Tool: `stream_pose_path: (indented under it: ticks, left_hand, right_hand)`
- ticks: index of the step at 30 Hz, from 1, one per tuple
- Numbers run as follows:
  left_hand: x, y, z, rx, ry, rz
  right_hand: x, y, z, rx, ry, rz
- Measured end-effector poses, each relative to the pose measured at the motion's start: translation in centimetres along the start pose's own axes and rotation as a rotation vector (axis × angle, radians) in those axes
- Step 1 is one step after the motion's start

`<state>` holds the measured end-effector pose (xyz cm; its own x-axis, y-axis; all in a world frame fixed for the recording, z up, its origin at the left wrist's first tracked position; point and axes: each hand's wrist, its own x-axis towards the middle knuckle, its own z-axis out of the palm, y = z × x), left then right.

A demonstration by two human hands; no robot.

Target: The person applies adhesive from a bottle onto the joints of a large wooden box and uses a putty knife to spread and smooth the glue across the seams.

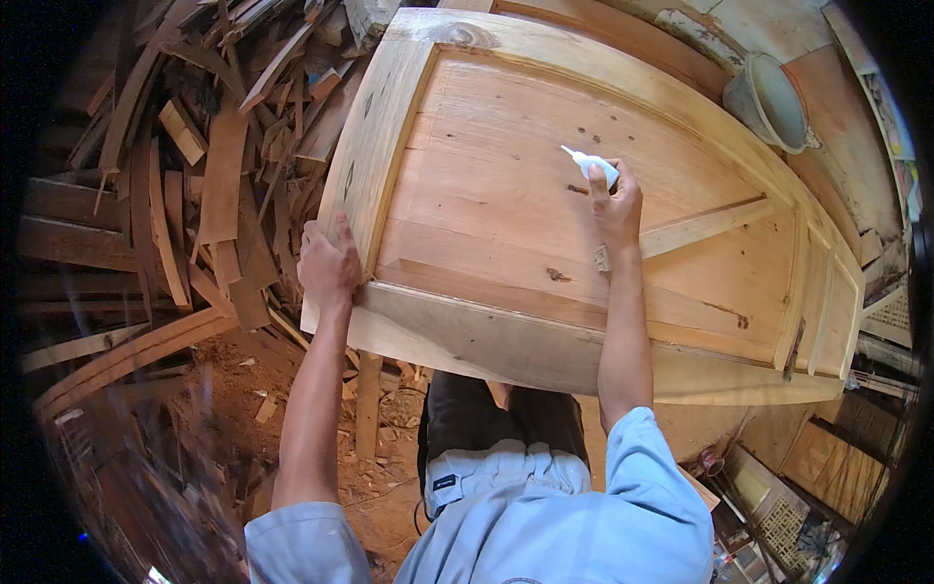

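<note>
A framed wooden door [477,195] lies flat before me, with recessed panels, dark knots and small holes in its surface. My right hand [621,206] is closed round a small white squeeze bottle [595,165] with a thin nozzle, which looks like a glue bottle. It holds the bottle above the large panel, the nozzle tilted toward the far left. At the door's near left corner, my left hand [331,263] grips the frame, its fingers bent at the outer edge. A loose wooden strip [710,226] lies slantwise across the panel, partly behind my right wrist.
Scrap boards and offcuts [224,165] are heaped along the left, close to the door. A grey bucket [773,102] stands past the far right edge. Sawdust and chips cover the floor [238,389] below. Crates and assorted items [778,506] crowd the lower right.
</note>
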<state>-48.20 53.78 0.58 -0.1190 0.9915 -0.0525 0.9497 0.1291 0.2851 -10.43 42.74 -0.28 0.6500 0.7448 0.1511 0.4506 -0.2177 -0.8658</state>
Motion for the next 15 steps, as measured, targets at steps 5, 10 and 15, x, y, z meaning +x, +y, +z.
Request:
stream_pose_path:
  ticks: [5, 10, 15]
  left_hand:
    - [-0.07, -0.25, 0.28, -0.006, 0.041, 0.021]
    - [-0.24, -0.17, 0.26, -0.016, 0.060, 0.030]
    - [0.02, -0.47, 0.59, 0.003, 0.054, 0.037]
  right_hand:
    - [-0.12, -0.55, 0.09, -0.099, 0.016, -0.031]
    - [0.05, -0.63, 0.14, -0.111, -0.005, -0.037]
    - [0.00, -0.97, 0.21, -0.122, -0.002, -0.061]
